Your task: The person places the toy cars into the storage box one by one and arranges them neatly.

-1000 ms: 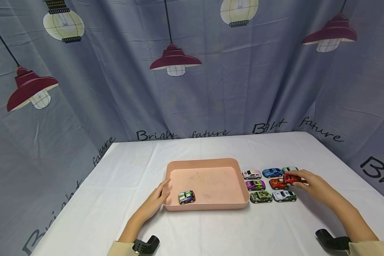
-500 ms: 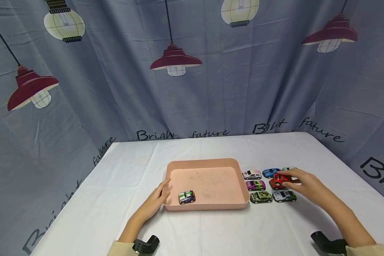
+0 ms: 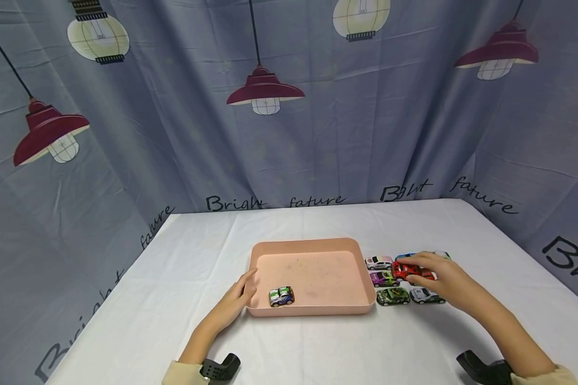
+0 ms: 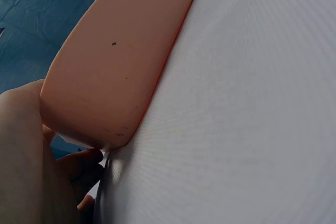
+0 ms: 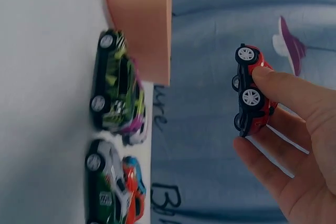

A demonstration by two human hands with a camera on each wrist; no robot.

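Right hand (image 3: 443, 280) pinches red car (image 3: 407, 271) between thumb and fingers (image 5: 283, 90); car lifted clear of table (image 3: 318, 342), wheels toward wrist camera, long axis along fingertips. Tray (image 3: 313, 310) lies left of held car, just beside; right hand far nearer than left.

Left hand (image 3: 233, 302): fingers straight, pressed against tray's left wall.

Red car: glossy body, white hubs, black tyres.

Inside tray: 1 green-white car (image 3: 281, 296), near left corner.

Beyond tray's right wall: other cars in rows on table, including green car (image 3: 393, 295), purple car (image 3: 383, 278), white car (image 3: 378, 262).
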